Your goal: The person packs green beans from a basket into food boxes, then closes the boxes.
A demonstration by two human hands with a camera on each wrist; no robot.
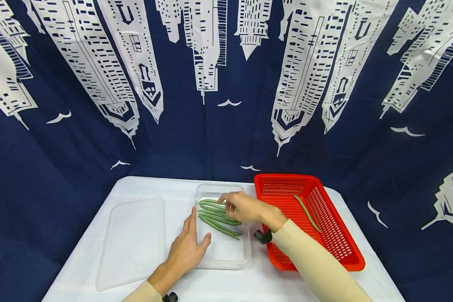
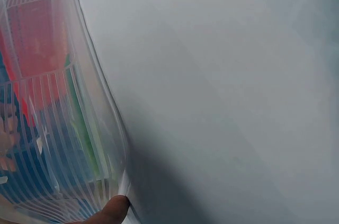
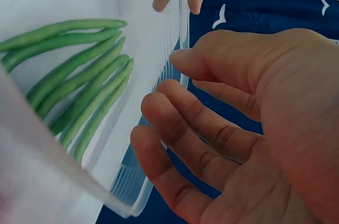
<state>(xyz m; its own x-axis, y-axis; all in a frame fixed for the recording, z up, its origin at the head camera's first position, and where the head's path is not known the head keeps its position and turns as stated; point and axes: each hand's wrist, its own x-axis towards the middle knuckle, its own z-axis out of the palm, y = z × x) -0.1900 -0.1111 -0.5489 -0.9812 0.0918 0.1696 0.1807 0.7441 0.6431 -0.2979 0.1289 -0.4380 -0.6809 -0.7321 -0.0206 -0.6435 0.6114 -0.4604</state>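
Observation:
Several green beans [image 1: 216,223] lie side by side in a clear plastic container [image 1: 220,265] at the middle of the table. My right hand [image 1: 245,208] hovers over their right ends, fingers loosely bent. Nothing shows between its thumb and fingers in the right wrist view, where the beans [image 3: 87,78] lie apart from the fingertips [image 3: 145,142]. At the container's left side, my left hand [image 1: 188,247] has its fingers extended and thumb spread. One of its fingertips [image 2: 114,208] is right at the container's edge in the left wrist view.
A red perforated basket [image 1: 345,245] stands on the right, with a single green bean [image 1: 308,214] inside. To the left, a flat translucent lid [image 1: 134,243] lies on the white table [image 1: 79,251]. Dark blue cloth [image 1: 219,142] with a printed skyline hangs behind.

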